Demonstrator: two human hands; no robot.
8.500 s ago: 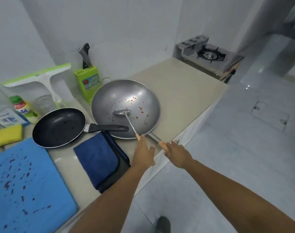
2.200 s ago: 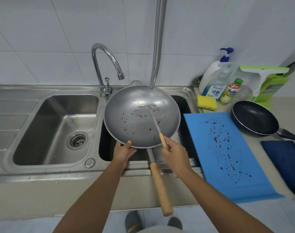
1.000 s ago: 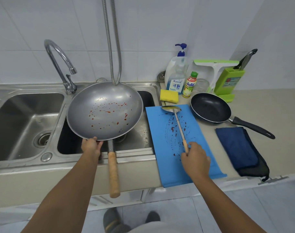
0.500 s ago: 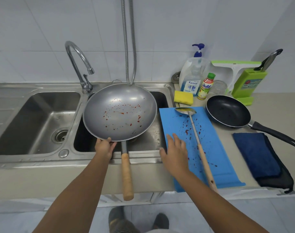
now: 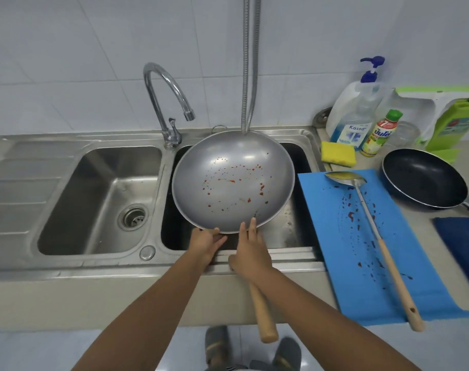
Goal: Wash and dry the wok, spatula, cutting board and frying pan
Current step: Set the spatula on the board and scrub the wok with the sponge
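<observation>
So the wok (image 5: 233,180) is round, dull grey metal speckled with red sauce dots, and it's held tilted over the right-hand basin of a double stainless sink (image 5: 67,145). The left hand (image 5: 206,243) grips its near rim, thumb on top and fingers curled under. The right hand (image 5: 250,253) is just beside that grip, fingers straight and together with the tips touching the rim. Its palm is over the root of the wok's pale wooden handle.

Right of the grip lies a matte blue cutting board (image 5: 324,210), spattered dark red. The spatula (image 5: 372,228) is laid lengthwise on it — steel blade and shaft, wooden handle. Further right there's a black nonstick frying pan (image 5: 426,180) and a dark blue cloth (image 5: 463,242) on the beige counter (image 5: 422,223).

Beyond the grip — curved chrome faucet (image 5: 166,97), ribbed metal hose (image 5: 250,62), yellow sponge (image 5: 337,153) and a pump bottle of dish soap (image 5: 353,113), all against glossy white wall tile (image 5: 67,62).
</observation>
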